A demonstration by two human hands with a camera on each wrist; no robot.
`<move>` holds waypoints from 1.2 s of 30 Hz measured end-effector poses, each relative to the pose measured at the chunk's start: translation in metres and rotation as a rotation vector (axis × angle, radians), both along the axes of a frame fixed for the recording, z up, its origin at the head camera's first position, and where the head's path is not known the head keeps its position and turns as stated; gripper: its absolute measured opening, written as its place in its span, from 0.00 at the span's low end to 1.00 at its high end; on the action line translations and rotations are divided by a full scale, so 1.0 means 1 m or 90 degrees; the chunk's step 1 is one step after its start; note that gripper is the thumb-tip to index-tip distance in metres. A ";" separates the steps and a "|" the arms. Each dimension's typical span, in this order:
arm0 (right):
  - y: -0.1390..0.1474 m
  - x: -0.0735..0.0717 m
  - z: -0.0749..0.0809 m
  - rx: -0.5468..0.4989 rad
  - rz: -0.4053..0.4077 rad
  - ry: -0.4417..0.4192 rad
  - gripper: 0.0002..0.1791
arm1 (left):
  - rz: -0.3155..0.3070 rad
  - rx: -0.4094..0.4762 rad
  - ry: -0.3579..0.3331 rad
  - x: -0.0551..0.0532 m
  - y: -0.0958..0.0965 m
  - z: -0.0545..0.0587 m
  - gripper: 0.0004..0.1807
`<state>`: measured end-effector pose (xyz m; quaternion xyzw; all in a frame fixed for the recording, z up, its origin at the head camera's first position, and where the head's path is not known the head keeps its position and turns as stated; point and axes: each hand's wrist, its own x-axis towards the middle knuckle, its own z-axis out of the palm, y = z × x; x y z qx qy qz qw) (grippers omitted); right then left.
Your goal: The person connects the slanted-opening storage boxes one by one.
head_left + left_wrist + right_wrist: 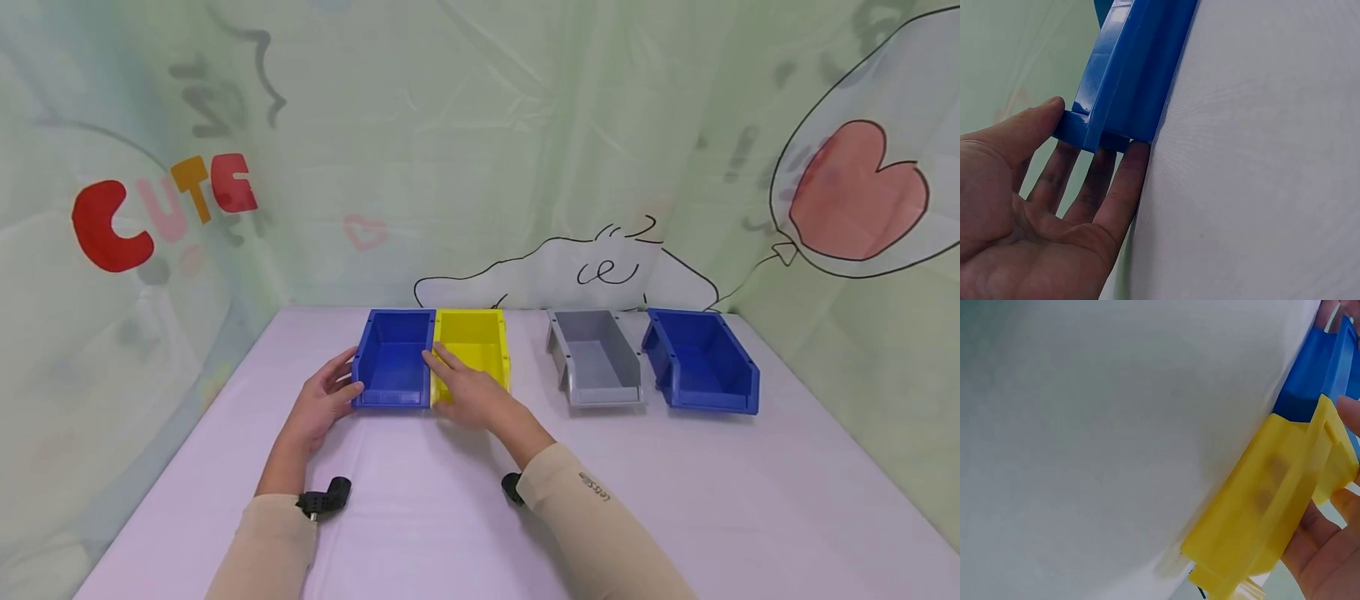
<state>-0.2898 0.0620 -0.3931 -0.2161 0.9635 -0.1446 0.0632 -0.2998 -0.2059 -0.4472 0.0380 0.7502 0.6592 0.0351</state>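
Left hand (322, 407) grasping glossy blue boxy plastic bin (395, 367); right hand (477, 397), outstretched, touching smooth yellow plastic bin (480, 343) beneath.

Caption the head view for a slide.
Left hand grips a blue bin, right hand at the adjoining yellow bin; gray bin and second blue bin rightward.

head view was brightly and evenly lit, soft shadows lay on the pale tablecloth (420, 517) below the right hand (474, 393), both wrist views looked dimmer and grayer, pale glare streaked the leftmost blue storage bin (1099, 69), right wrist view was slightly hazy
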 end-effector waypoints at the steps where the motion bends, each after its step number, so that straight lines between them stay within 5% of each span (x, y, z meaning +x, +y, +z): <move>1: 0.000 0.000 0.000 0.000 0.002 -0.002 0.46 | -0.001 0.000 0.002 0.000 0.000 0.000 0.37; 22: 0.011 0.001 -0.002 -0.045 -0.016 -0.010 0.45 | -0.016 -0.005 0.035 -0.003 0.013 0.000 0.36; 36: 0.027 0.013 0.004 -0.055 -0.010 0.070 0.42 | -0.009 -0.019 0.037 -0.005 0.022 -0.002 0.35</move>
